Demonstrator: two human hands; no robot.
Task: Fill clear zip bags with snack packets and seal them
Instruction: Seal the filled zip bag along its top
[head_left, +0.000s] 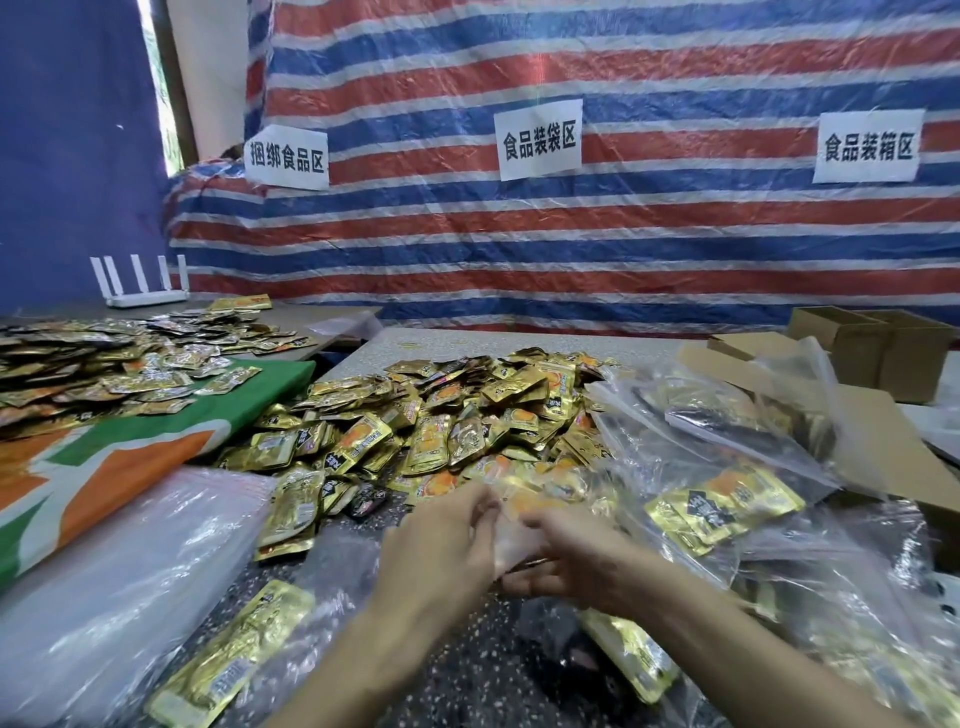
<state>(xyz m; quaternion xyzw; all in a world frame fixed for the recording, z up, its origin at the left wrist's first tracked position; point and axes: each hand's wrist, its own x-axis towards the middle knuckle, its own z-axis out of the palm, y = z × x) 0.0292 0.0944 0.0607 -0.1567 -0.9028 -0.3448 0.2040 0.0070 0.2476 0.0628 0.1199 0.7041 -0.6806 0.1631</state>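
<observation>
Head view: left hand (439, 540) and right hand (582, 564) pinch a clear zip bag (519, 543) between them. Blur hides which way its long axis runs.

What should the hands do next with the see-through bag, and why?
Probably pull the mouth of the clear zip bag open. The left hand and the right hand both pinch it. It looks flat and not yet filled, though blur hides detail. The pile of gold snack packets lies just beyond it, ready to go in.
</observation>
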